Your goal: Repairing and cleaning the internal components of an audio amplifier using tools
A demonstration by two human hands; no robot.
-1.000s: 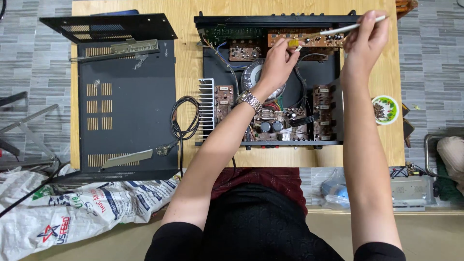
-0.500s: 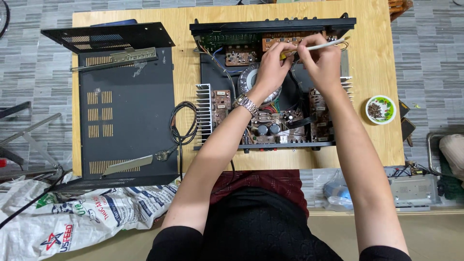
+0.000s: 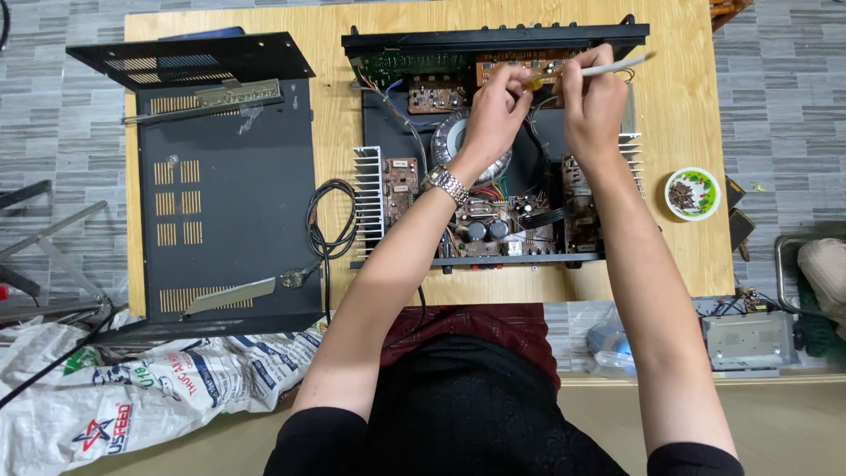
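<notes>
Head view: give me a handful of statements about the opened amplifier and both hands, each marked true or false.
1. The right hand holds a white brush over the rear of the open amplifier. True.
2. The left hand rests on the removed black cover. False: it is inside the amplifier, by the brown circuit board.
3. A small bowl of screws sits to the right of the amplifier. True.
4. The cover is still fitted on the amplifier. False: it lies on the wooden table, to the left.
</notes>
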